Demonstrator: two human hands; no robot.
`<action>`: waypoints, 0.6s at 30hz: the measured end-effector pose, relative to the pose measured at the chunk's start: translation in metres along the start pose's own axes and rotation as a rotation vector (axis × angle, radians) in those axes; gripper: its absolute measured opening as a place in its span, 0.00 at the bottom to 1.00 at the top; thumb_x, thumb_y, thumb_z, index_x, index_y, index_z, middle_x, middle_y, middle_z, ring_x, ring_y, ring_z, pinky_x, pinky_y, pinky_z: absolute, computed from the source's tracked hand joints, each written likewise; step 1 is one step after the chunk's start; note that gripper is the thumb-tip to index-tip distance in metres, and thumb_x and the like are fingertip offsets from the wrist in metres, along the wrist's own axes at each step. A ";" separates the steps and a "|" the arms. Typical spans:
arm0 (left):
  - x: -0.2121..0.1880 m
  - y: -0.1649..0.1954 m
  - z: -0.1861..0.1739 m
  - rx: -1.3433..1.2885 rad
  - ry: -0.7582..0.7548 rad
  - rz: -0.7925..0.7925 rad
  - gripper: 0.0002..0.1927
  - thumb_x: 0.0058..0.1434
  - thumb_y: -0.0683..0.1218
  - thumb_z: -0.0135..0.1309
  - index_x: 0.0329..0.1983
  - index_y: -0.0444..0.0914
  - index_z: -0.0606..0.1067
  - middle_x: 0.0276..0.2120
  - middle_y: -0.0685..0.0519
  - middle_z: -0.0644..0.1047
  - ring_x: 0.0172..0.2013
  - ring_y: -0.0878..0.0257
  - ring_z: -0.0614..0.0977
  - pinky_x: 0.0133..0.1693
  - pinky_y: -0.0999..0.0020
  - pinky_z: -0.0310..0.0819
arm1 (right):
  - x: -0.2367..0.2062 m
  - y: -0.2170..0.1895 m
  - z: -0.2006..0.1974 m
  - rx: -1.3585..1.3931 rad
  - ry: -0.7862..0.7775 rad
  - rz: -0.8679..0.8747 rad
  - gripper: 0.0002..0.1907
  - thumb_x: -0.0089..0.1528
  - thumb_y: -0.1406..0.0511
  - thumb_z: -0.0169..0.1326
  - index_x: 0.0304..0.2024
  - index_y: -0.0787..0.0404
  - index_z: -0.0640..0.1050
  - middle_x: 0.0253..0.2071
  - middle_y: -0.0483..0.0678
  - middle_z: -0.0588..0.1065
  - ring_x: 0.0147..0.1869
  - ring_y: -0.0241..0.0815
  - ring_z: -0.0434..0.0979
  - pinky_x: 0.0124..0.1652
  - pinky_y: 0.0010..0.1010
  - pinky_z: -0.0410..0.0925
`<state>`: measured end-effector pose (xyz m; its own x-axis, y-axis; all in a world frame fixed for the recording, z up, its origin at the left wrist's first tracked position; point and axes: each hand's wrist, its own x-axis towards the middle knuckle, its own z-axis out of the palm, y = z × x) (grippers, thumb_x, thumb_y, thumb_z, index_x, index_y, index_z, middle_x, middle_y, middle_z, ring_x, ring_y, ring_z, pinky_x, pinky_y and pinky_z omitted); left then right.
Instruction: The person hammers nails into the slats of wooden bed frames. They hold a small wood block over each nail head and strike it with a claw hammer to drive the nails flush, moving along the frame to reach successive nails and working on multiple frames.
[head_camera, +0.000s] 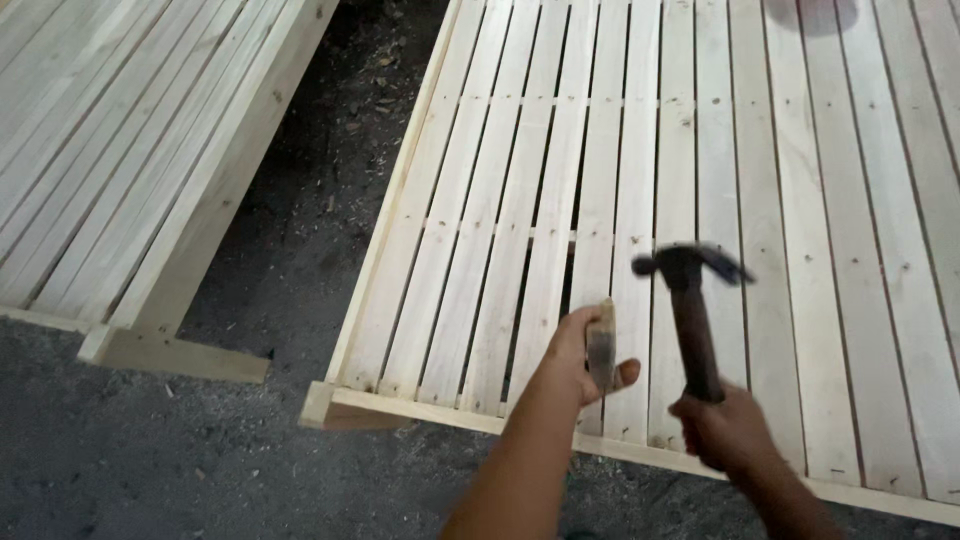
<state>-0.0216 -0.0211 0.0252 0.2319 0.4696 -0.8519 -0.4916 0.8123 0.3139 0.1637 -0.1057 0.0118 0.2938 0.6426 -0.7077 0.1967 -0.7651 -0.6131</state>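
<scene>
My right hand (728, 428) grips the dark handle of a claw hammer (690, 300), its head raised and blurred above the pale wooden slatted panel (640, 180). My left hand (580, 352) holds a small wooden block (601, 345) upright against the slats, just left of the hammer. Both hands hover near the panel's near edge rail (420, 408).
A second slatted wooden panel (120, 150) lies at the left, with a loose board (180, 355) at its corner. Dark gritty floor (300, 250) with wood chips runs between the two panels and along the bottom.
</scene>
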 end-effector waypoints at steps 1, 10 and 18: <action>0.000 0.006 0.004 0.009 -0.016 0.014 0.32 0.64 0.61 0.50 0.65 0.39 0.65 0.54 0.34 0.67 0.36 0.49 0.81 0.32 0.62 0.85 | -0.005 -0.012 -0.006 -0.031 0.014 -0.037 0.08 0.58 0.69 0.60 0.34 0.67 0.75 0.20 0.53 0.72 0.18 0.45 0.68 0.21 0.38 0.64; 0.041 0.038 0.031 -0.086 -0.044 0.013 0.31 0.64 0.67 0.49 0.60 0.42 0.70 0.53 0.35 0.68 0.40 0.47 0.74 0.42 0.46 0.81 | -0.060 -0.029 -0.043 -0.238 0.050 -0.164 0.15 0.57 0.67 0.67 0.42 0.66 0.78 0.23 0.58 0.77 0.26 0.52 0.75 0.33 0.46 0.70; 0.057 0.022 0.033 -0.177 -0.179 0.026 0.26 0.68 0.65 0.46 0.56 0.43 0.74 0.52 0.39 0.72 0.46 0.47 0.81 0.46 0.44 0.83 | -0.061 -0.030 -0.051 -0.479 0.019 -0.108 0.23 0.55 0.66 0.70 0.52 0.60 0.82 0.32 0.55 0.80 0.37 0.47 0.83 0.45 0.39 0.74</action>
<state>0.0088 0.0353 -0.0025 0.3545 0.5562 -0.7517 -0.6350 0.7333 0.2431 0.1870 -0.1239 0.0915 0.2635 0.7221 -0.6397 0.6343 -0.6293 -0.4491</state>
